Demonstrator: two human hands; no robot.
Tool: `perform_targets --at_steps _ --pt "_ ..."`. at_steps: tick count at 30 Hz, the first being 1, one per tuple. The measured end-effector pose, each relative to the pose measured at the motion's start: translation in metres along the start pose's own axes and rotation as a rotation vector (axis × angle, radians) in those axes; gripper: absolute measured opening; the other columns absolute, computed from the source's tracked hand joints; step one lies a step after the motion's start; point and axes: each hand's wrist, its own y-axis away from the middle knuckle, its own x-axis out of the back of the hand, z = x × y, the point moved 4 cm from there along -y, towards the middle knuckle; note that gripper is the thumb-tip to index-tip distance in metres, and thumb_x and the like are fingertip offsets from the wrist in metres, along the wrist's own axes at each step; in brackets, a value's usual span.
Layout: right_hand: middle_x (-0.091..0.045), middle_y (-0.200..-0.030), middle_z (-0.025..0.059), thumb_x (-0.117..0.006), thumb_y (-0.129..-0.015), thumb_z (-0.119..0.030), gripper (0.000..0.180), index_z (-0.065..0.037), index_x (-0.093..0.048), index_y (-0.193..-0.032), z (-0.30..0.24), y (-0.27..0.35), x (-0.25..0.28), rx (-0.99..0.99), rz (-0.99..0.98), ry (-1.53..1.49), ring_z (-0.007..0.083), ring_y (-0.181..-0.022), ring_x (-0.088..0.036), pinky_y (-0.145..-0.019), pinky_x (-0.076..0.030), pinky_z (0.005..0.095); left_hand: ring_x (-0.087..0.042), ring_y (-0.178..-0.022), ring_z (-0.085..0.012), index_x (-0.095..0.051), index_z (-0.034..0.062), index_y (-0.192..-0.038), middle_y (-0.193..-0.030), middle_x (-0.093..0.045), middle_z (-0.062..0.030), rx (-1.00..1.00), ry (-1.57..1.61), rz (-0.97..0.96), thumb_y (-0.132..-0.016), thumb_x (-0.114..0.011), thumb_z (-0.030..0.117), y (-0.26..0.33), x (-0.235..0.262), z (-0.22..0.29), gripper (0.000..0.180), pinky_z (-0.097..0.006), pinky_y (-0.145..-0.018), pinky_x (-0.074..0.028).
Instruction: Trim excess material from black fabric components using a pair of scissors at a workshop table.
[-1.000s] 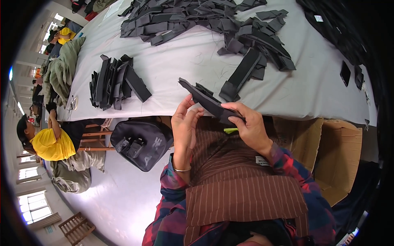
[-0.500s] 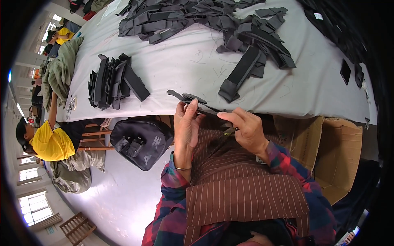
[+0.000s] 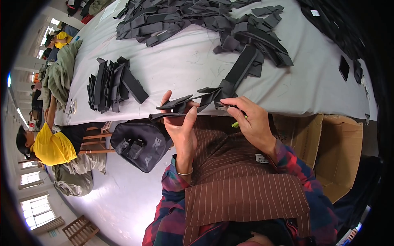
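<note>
Over the table's near edge, my left hand (image 3: 182,127) is closed around dark grey folded fabric strips (image 3: 176,104), its fingers partly behind them. My right hand (image 3: 252,123) is closed at the right end of this fabric. A small metal tool with a yellow-green end (image 3: 235,124) is in its fingers, mostly hidden; whether those fingertips also pinch the fabric I cannot tell. Just beyond lies a long dark fabric strip (image 3: 240,69), overlapping the held pieces in view. To the left stands a bundle of similar strips (image 3: 108,86).
A large heap of dark strips (image 3: 172,18) covers the far part of the white-covered table (image 3: 176,61). A phone (image 3: 344,68) lies at the right. Below are a black bag (image 3: 143,143) and an open cardboard box (image 3: 338,151). A person in yellow (image 3: 55,143) works at the left.
The held fabric has opened out and spread wider, and my left fingers have parted around it. My right hand has moved slightly right and up, turning the small tool.
</note>
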Motion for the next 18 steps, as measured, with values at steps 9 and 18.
perform_targets --at_steps 9,18 --pt "-0.066 -0.085 0.0077 -0.06 -0.088 -0.009 0.015 -0.006 -0.067 -0.101 -0.0057 -0.0088 -0.0019 0.051 0.0 0.155 0.0233 -0.073 -0.063 -0.064 -0.048 0.0295 -0.062 -0.094 -0.0155 -0.027 0.0024 -0.14 -0.098 -0.065 -0.0123 -0.078 -0.1 -0.092 -0.078 -0.065 -0.01 0.007 -0.0075 0.0002 0.074 -0.028 -0.087 -0.046" --pt "-0.065 -0.083 0.0076 -0.062 -0.086 -0.011 0.012 -0.007 -0.068 -0.097 -0.0024 -0.0099 0.0007 0.066 -0.031 0.213 0.0236 -0.07 -0.062 -0.063 -0.047 0.0323 -0.061 -0.099 -0.0188 -0.031 0.0062 -0.141 -0.107 -0.062 -0.012 -0.103 -0.085 -0.102 -0.076 -0.066 -0.01 0.0053 -0.0014 -0.0048 0.076 -0.032 -0.09 -0.044"
